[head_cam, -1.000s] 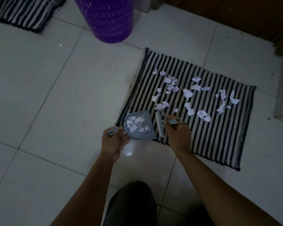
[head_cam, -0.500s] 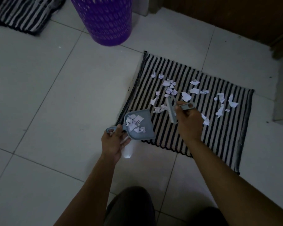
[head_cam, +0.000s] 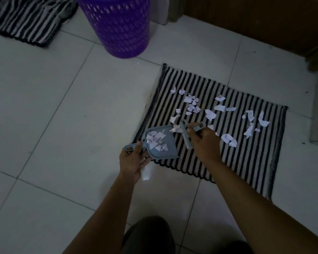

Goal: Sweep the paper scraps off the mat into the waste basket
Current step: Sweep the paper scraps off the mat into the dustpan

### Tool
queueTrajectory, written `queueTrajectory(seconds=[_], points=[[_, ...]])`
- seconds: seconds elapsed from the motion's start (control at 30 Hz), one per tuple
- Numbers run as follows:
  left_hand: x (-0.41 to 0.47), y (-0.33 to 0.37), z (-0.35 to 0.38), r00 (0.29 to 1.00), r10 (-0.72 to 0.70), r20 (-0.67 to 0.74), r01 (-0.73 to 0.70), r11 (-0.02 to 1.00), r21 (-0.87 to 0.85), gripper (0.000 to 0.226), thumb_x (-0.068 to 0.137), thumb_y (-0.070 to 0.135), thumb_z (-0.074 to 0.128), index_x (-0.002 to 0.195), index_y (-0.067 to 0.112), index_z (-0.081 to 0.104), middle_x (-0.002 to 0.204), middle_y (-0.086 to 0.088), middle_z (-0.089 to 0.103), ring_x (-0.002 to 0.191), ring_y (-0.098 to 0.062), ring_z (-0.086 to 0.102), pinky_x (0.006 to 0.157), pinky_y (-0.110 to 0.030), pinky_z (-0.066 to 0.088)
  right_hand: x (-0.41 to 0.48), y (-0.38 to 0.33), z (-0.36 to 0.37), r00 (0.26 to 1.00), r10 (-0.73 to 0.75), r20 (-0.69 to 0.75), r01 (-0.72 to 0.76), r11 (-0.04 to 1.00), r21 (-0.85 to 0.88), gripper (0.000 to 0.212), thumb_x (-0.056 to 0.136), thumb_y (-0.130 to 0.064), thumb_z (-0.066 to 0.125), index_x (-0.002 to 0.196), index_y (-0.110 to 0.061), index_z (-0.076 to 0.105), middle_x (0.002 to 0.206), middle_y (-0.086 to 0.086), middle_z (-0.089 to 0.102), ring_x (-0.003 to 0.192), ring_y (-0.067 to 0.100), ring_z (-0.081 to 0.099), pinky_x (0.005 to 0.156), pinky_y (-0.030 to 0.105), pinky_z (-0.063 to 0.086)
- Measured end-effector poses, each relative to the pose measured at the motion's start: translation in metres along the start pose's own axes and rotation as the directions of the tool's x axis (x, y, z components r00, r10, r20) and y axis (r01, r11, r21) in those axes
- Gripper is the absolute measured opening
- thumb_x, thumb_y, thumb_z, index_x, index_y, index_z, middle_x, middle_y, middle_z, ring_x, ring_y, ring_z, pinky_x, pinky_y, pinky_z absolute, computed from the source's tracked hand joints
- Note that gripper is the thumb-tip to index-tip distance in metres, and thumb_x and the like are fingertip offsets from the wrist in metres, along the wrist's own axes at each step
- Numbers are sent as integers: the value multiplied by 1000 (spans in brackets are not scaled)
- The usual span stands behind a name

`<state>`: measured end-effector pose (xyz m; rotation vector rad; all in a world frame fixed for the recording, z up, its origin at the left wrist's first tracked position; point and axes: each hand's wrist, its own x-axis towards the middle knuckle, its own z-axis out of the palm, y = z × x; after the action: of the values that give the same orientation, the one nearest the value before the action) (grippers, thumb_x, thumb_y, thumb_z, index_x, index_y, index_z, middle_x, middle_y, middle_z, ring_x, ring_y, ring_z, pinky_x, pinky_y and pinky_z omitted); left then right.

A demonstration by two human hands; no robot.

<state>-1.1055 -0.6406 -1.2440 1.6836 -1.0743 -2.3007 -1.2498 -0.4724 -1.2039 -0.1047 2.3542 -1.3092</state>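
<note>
Blue-grey plastic dustpan (head_cam: 161,145) rests at the near-left edge of the black-and-white striped woven mat (head_cam: 246,162), with some white torn paper scraps (head_cam: 209,114) inside. The left hand (head_cam: 132,162) is curled round its handle. The right hand (head_cam: 205,143) grips a matching small brush (head_cam: 185,137) just right of the pan's mouth. More scraps lie scattered across the mat. The purple perforated waste basket (head_cam: 117,28) stands far left.

Bare forearms (head_cam: 103,208), dark trousers (head_cam: 148,235) over the knees.

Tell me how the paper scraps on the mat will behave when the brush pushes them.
The paper scraps look thin and crumpled, so probably very light and apt to flutter. The ribbed mat may snag them. Those in the dustpan could spill if tipped.
</note>
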Motion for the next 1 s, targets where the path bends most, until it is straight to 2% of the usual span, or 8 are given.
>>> queueTrajectory(seconds=[0.13, 0.23, 0.33, 0.4, 0.5, 0.6, 0.77, 1.0], points=[[0, 1, 1, 1000, -7, 5, 7, 1000, 5, 31, 100, 23, 60, 121, -1, 61, 93, -8, 78, 81, -18, 77, 65, -35, 62, 0, 6, -6, 992, 17, 121, -25, 997, 68, 14, 94, -28, 60, 104, -25, 70, 93, -10, 71, 80, -8, 64, 66, 8, 48], [0, 1, 0, 1000, -8, 2, 8, 1000, 5, 33, 100, 23, 61, 123, -1, 60, 93, -7, 79, 82, -19, 77, 64, -35, 62, 8, 10, -11, 997, 65, 49, -70, 992, 107, 15, 92, -32, 62, 103, -27, 70, 96, -5, 72, 83, 6, 67, 69, 18, 52], [-1, 3, 0, 1000, -23, 2, 23, 1000, -2, 33, 100, 22, 61, 124, -1, 60, 98, -10, 78, 81, -19, 77, 62, -34, 61, 4, 8, -10, 997, 54, -51, -53, 998, 28, 18, 94, -29, 60, 108, -22, 69, 93, -6, 69, 76, -9, 60, 60, 5, 46], [-2, 2, 1, 1000, -26, 6, 26, 1000, -2, 33, 100, 22, 61, 123, 0, 59, 106, -15, 76, 82, -20, 77, 62, -34, 61, -6, 4, -4, 997, -4, -81, 1, 999, -36, 16, 96, -29, 57, 106, -24, 68, 82, -6, 66, 64, -11, 57, 52, 6, 44], [-2, -1, 2, 999, -30, 12, 30, 1000, 10, 37, 99, 23, 62, 126, -3, 58, 113, -19, 74, 90, -25, 76, 66, -36, 61, -27, -3, 19, 988, -151, 37, 155, 978, -137, 17, 98, -26, 54, 108, -23, 67, 77, -5, 66, 57, -6, 56, 49, 7, 41], [-2, -5, 2, 999, -41, 18, 41, 999, 3, 43, 99, 24, 62, 131, -4, 55, 115, -19, 73, 98, -30, 75, 71, -39, 62, -47, -7, 47, 959, -204, 197, 245, 946, -213, 21, 95, -23, 57, 114, -20, 67, 95, -1, 71, 74, 3, 63, 59, 13, 49], [1, -3, -7, 998, -39, 42, 40, 999, -11, 33, 101, 23, 59, 122, -2, 61, 113, -19, 74, 92, -26, 76, 69, -38, 62, -43, -14, 42, 969, -242, 38, 245, 948, -205, 18, 97, -24, 54, 107, -19, 67, 82, 3, 72, 66, 8, 66, 56, 27, 56], [15, 17, -15, 998, 22, 62, -19, 999, -46, 22, 102, 22, 56, 113, 5, 65, 112, -16, 75, 91, -23, 76, 68, -37, 62, 21, -26, 7, 971, -206, -124, 187, 971, -149, 20, 98, -18, 51, 111, -20, 66, 75, -5, 63, 59, 5, 57, 53, 8, 43]])
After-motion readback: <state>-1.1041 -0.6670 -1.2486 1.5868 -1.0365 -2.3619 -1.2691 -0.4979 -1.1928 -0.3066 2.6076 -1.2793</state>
